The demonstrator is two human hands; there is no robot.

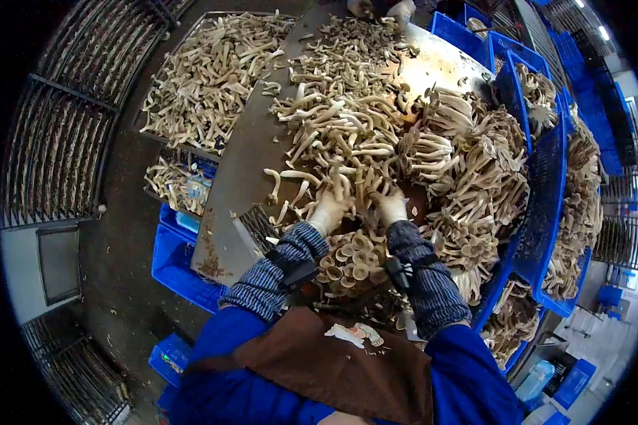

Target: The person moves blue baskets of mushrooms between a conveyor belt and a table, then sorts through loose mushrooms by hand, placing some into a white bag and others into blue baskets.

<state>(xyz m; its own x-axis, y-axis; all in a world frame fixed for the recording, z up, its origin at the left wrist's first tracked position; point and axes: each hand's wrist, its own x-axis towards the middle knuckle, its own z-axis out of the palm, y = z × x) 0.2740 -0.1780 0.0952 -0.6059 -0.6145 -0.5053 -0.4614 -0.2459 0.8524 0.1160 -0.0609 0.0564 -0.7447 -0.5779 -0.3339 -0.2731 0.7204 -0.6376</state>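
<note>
My left hand (329, 211), in a whitish glove, closes around a pale-stemmed mushroom (339, 182) above the metal table (235, 177). Beside it, my right hand (392, 208), gloved the same way, has its fingers curled in on mushrooms at the edge of the heap; the fingertips are partly hidden among stems. A clump of round-capped mushrooms (351, 261) lies between my forearms, close to the apron. Beyond my hands spreads a pile of loose, long-stemmed mushrooms (354, 127). Bunched mushrooms (482, 177) are heaped to the right.
A tray of loose mushrooms (209, 78) stands at the left, with a smaller tray (181, 180) below it. Blue crates (542, 198) of mushrooms line the right edge. Another person's gloved hand (402, 12) is at the far end. Slatted racks (57, 149) stand left.
</note>
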